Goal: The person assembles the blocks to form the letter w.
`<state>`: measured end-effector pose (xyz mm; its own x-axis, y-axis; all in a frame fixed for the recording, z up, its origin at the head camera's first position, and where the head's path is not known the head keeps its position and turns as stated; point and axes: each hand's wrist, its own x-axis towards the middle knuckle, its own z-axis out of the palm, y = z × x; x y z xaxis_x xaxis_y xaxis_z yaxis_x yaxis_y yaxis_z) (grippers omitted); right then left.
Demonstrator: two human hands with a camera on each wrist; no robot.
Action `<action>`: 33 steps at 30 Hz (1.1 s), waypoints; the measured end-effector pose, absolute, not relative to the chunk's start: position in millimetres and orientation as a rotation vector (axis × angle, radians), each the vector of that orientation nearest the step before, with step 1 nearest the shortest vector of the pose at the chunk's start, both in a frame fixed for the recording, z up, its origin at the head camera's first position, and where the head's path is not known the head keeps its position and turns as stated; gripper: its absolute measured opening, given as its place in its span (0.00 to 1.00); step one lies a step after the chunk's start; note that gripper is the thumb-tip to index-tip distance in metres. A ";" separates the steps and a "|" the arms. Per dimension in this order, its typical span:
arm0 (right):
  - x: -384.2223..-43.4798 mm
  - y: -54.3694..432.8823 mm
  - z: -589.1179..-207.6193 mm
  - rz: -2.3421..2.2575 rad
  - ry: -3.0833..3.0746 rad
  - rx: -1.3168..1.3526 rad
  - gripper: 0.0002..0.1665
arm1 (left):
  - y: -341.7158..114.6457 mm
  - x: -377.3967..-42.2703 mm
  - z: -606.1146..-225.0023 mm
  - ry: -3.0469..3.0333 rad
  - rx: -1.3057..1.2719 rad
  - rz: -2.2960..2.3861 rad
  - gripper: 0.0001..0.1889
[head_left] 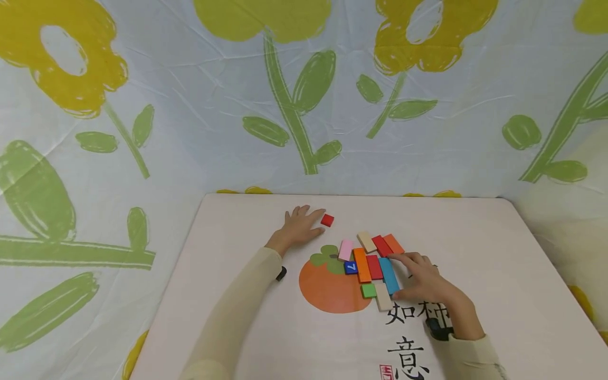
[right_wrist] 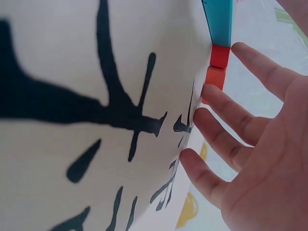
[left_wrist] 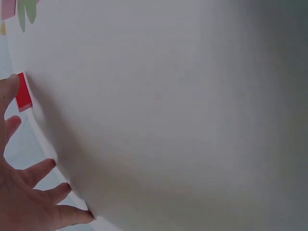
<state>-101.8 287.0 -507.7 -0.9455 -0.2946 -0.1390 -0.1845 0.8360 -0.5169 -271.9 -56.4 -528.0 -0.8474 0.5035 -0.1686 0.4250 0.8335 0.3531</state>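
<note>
My left hand (head_left: 298, 227) reaches over the far part of the table with its fingers spread. Between its index finger and thumb side lies a small red block (head_left: 327, 220); in the left wrist view the thumb overlaps the same red block (left_wrist: 23, 91). My right hand (head_left: 423, 279) lies beside a group of flat coloured blocks, fingers mostly straight. Its index finger and thumb are at the two ends of a blue block (head_left: 389, 275). In the right wrist view the index fingertip is right by the corner where the blue block (right_wrist: 220, 21) meets a red block (right_wrist: 220, 56).
Nearby in the group are an orange block (head_left: 362, 265), a pink block (head_left: 345, 250), a dark blue block with a 7 (head_left: 351, 268), a green block (head_left: 368, 291) and wooden blocks. A printed persimmon (head_left: 328, 290) and black characters mark the tabletop (head_left: 237, 227). Flowered cloth (head_left: 190, 105) hangs behind.
</note>
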 end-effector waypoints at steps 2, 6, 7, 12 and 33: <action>-102.5 287.0 -508.4 -0.749 2.807 -0.369 0.55 | -54.2 -272.0 -526.6 2.757 0.692 0.446 0.33; -104.3 287.2 -506.9 -0.729 2.817 -0.367 0.54 | -49.8 -273.9 -523.8 2.753 0.653 0.443 0.32; -104.9 287.1 -506.3 -0.721 2.819 -0.364 0.53 | -48.9 -274.6 -523.4 2.754 0.643 0.436 0.31; -107.5 286.1 -503.9 -0.686 2.821 -0.365 0.54 | -45.3 -275.5 -519.0 2.760 0.608 0.400 0.28; -108.9 282.7 -505.3 -0.628 2.816 -0.361 0.57 | -42.4 -274.5 -523.5 2.775 0.559 0.398 0.22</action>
